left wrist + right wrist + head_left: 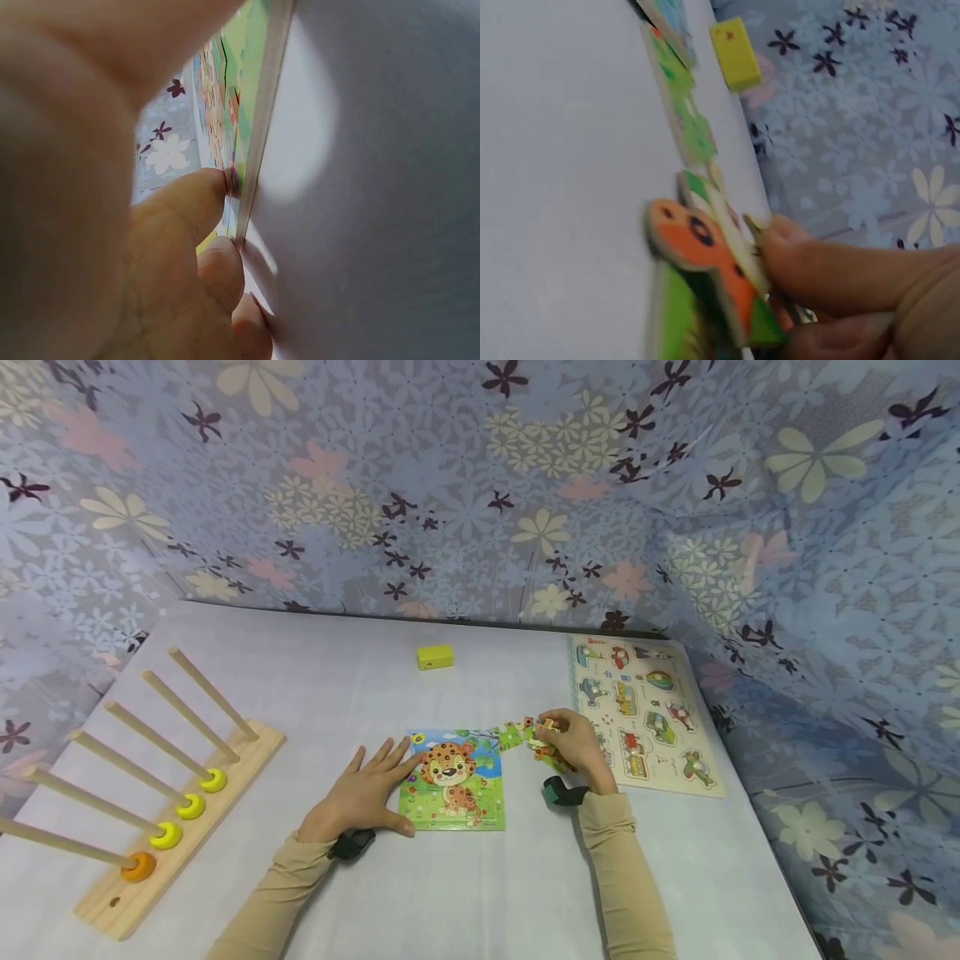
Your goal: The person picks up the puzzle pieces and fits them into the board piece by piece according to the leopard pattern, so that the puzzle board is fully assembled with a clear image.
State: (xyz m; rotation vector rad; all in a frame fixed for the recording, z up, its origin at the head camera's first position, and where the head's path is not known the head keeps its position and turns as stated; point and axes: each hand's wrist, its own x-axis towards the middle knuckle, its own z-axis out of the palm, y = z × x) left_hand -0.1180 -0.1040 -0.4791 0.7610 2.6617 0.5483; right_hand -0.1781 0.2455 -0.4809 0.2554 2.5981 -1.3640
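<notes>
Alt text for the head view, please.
A person's right hand holds puzzle pieces beside a leopard picture puzzle, which the left hand touches. A wooden peg stand, yellow block and vehicle puzzle board lie around them.

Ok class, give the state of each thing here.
Puzzle board: flat, picture up
Left hand: fingers spread, touching puzzle board
Right hand: pinching an orange puzzle piece
Loose green part: beside the puzzle board
Yellow block: lying untouched
Vehicle board: flat, pictures up
Ring stand: four pegs ringed, two bare

passable: tabletop (487,902) between sleeves (626,877) | blocking: pegs (159,741) far left; yellow block (435,657) beyond puzzle (450,789); puzzle pieces (512,737) right
</notes>
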